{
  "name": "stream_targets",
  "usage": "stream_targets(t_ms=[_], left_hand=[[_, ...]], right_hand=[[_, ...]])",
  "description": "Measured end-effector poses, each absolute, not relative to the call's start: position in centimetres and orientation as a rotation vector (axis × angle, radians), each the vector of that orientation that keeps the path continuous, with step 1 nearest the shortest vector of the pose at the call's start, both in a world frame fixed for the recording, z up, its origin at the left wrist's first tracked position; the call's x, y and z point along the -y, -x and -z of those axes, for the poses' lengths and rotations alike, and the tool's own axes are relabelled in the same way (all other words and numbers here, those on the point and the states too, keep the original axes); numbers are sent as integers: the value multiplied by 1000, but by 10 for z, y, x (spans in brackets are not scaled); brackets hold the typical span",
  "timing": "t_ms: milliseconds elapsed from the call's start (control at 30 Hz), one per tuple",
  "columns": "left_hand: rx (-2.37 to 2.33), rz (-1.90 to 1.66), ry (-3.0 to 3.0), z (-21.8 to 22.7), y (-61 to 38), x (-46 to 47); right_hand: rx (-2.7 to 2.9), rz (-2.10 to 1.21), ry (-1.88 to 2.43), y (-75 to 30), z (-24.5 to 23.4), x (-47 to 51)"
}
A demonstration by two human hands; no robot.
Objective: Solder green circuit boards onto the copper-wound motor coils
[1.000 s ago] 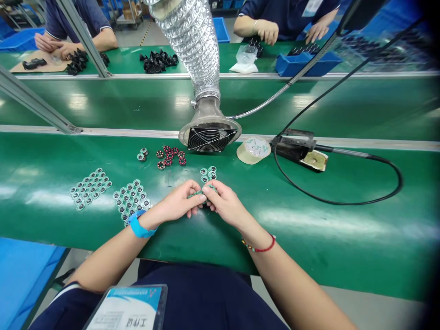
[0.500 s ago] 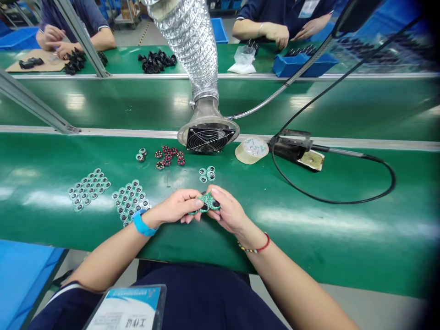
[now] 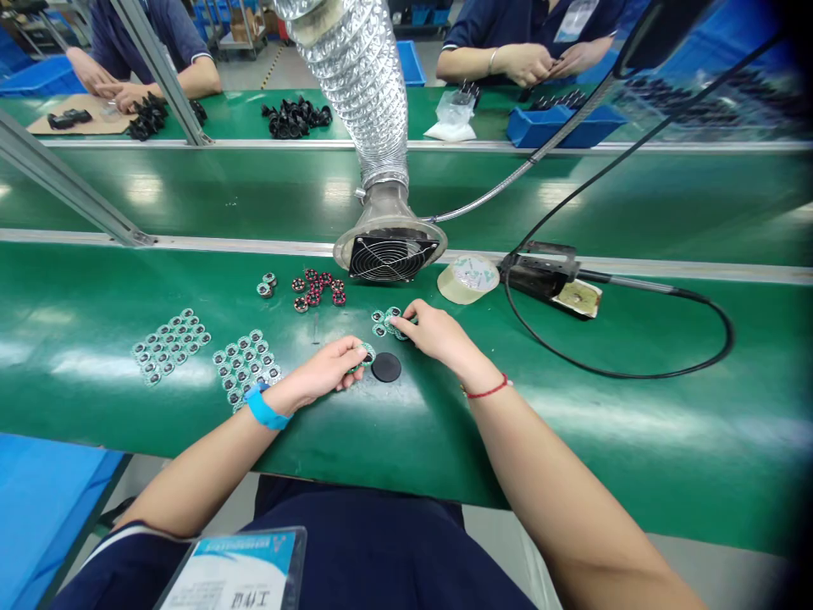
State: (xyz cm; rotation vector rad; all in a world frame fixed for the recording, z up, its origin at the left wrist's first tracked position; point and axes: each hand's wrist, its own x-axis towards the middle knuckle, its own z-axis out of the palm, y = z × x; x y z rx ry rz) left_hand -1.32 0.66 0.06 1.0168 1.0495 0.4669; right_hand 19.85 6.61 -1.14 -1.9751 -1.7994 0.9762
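Note:
My left hand (image 3: 334, 366) is closed around a round green circuit board (image 3: 367, 354) with a dark centre, pinched between thumb and fingers. Whether more boards lie under it is hidden. Farther forward, my right hand (image 3: 432, 330) has its thumb and fingertips together on a board at the right side of a small cluster of round circuit boards (image 3: 379, 318). My fingers partly cover that cluster. Between the hands a flat black disc (image 3: 386, 367) lies on the green bench. To the left of my left hand, more such boards lie in a grid (image 3: 245, 360).
Another board grid (image 3: 170, 346) lies far left. Red-and-black ring parts (image 3: 312, 290) and a few pale rings (image 3: 265, 286) sit behind. A fume hood (image 3: 389, 246) hangs overhead, with a tape roll (image 3: 468, 280), a soldering-iron stand (image 3: 539, 275) and looping cable (image 3: 635, 370) rightward. Two people work opposite.
My hands have parted. The right moved forward to the small cluster, while the left stayed low with a board in it. The black disc now shows on the bench.

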Motion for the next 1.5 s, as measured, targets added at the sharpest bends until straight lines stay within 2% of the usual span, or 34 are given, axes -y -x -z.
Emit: stream_targets(t_ms=[133,267,333,500,667,900,1067,1267,1500], left_hand=[[-1088,-438,-1027,-2,9,-6],[-1071,-408,-1047,-5,5,-7],[-1055,-407,-1073,-6,2,-7],[-980,-448,-1137,-12,-6,-4],[-893,-486,-1151,-21,-3,3],[-730,-523,-1073,-22,-4,19],[-902,-545,-1195,-8,-4,-4],[-1241,-385,-1618,6,-11,-57],[-1397,-264,-1903,8,-30,-69]], right_hand=[[1887,-766,2111,-206,-3,-65],[1846,-711,2136,-220,-12,-60],[1833,-815,2042,-220,-14,-52],[1934,-1426,1476,-196,-16,-16],[1724,-1466,1303,-188,-20,2],[1436,-1688,1142,-168,-16,26],[1394,-1576,1321,-177,-3,12],[1686,-1196,1782,-215,7,-45],[1858,-912,1983,-213,12,-57]])
